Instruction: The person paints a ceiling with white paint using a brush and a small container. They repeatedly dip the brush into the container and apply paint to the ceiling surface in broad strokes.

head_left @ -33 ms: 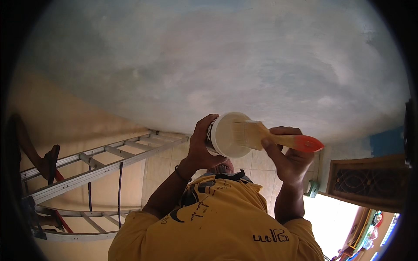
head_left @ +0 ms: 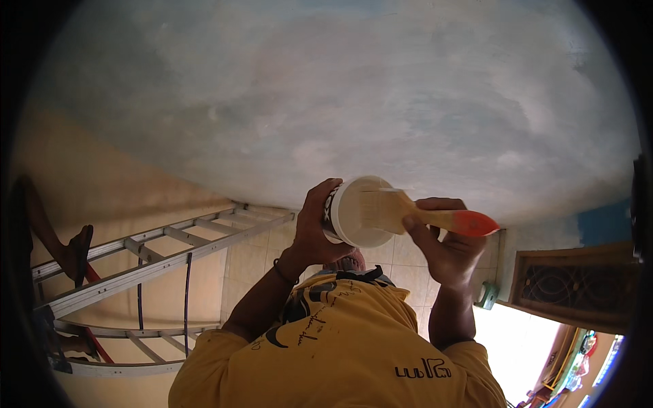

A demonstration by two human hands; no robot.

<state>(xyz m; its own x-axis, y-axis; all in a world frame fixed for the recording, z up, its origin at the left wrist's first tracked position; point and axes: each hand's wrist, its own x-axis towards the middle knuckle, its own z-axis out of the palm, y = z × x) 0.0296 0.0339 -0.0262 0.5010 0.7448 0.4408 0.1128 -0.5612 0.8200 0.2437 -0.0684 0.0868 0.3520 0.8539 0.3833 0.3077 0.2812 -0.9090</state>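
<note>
My left hand (head_left: 314, 230) is wrapped round the side of a white plastic tub (head_left: 348, 216), which is tilted so that its mouth faces right. My right hand (head_left: 449, 250) grips a wide paintbrush (head_left: 403, 212) with a wooden handle and a red end. The brush's pale bristles are inside the mouth of the tub, near its right rim. How much paint the tub holds I cannot tell. Both hands are in front of my chest, just below a wall (head_left: 320, 102) painted in cloudy grey, blue and pinkish patches.
An aluminium ladder (head_left: 170, 270) stands on the left; another person's sandalled foot (head_left: 73, 253) rests on it. Beige tiles (head_left: 248, 282) cover the floor. To the right are a dark wooden frame with a patterned panel (head_left: 571, 282), a small green object (head_left: 487, 295) and a bright doorway (head_left: 517, 347).
The paintbrush and my right hand have shifted slightly left, further toward the tub. My left hand and the tub have barely moved.
</note>
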